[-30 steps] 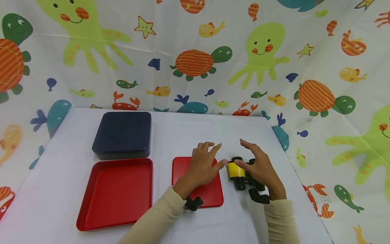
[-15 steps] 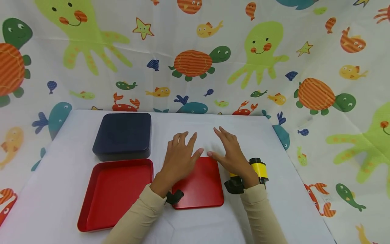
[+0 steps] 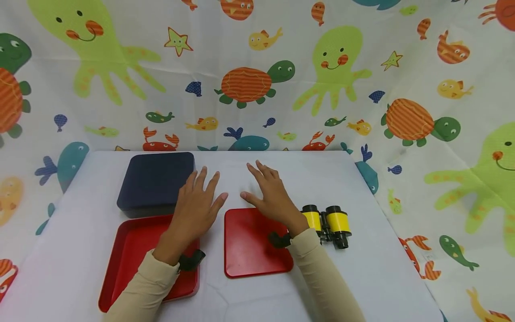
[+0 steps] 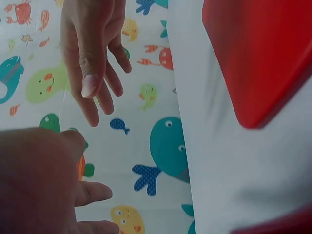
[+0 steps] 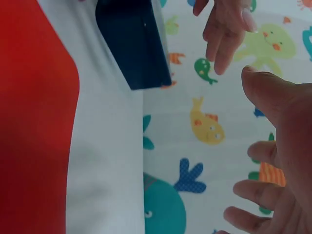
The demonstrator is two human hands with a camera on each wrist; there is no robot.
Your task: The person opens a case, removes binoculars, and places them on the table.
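Observation:
In the head view, my left hand [image 3: 192, 212] hovers with spread fingers over the upper right of the red tray [image 3: 109, 268]. My right hand [image 3: 275, 197] is raised above the smaller flat red tray or lid [image 3: 251, 255], its fingers spread and nothing in them. Binoculars [image 3: 339, 222] with yellow barrels lie right of that piece, partly behind my right wrist. A dark blue box [image 3: 154, 179] sits behind the red tray, close to my left fingertips. Both wrist views show empty hands: the left hand [image 4: 39, 175] at lower left, the right hand [image 5: 292, 151] at right.
A white-covered table [image 3: 374, 277] holds everything. Behind and to the right hangs a curtain [image 3: 310, 40] printed with sea animals. Black wrist mounts [image 3: 192, 260] sit at both cuffs.
Both hands have swept left, from the flat red piece and the binoculars to the red tray and the flat red piece. The binoculars now show more fully; the objects stay put.

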